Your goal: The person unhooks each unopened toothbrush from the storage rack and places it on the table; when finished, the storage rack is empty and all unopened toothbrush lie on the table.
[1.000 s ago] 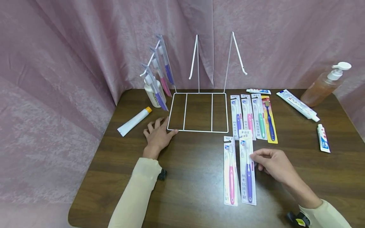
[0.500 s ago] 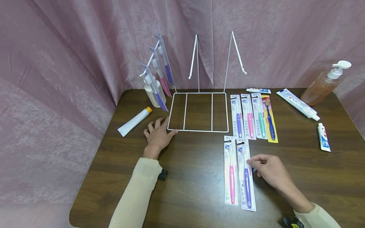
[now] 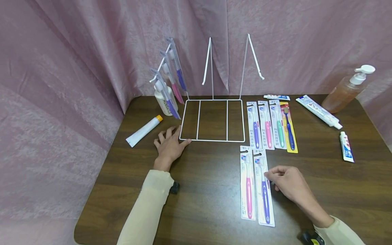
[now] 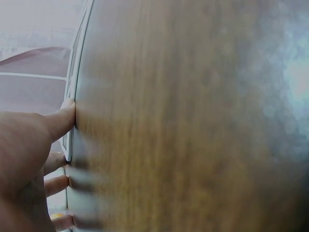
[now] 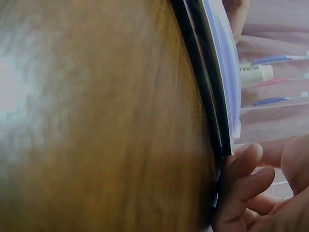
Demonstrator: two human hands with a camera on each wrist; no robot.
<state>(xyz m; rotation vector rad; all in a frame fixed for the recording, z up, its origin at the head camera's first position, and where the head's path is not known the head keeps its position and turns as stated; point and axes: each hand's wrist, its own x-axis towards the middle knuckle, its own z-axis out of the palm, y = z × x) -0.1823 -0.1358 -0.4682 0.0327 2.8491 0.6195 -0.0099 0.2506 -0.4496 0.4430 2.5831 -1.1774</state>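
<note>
My right hand [image 3: 288, 180] pinches the right edge of a packaged purple toothbrush [image 3: 264, 200] between thumb and fingers. That pack lies almost flat, side by side with a packaged pink toothbrush [image 3: 248, 194] on its left. In the right wrist view, a narrow dark gap shows under the pack [image 5: 224, 72] near the fingers. My left hand [image 3: 169, 148] rests spread on the table at the front left corner of a white wire rack [image 3: 214, 141]. Its thumb [image 4: 63, 118] touches the rack's wire in the left wrist view. Several packaged toothbrushes [image 3: 173, 81] hang from the rack's left hook.
Behind the purple pack lies a row of several packaged toothbrushes [image 3: 267, 129]. Toothpaste tubes [image 3: 318, 110] and a pump bottle [image 3: 346, 92] stand or lie at the right. A yellow-capped tube [image 3: 144, 131] and a white bottle [image 3: 162, 102] are at the left.
My right hand has brought the purple toothbrush pack toward me and slightly left, off the row behind and beside the pink one; it has barely moved since half a second ago. My left hand stays put.
</note>
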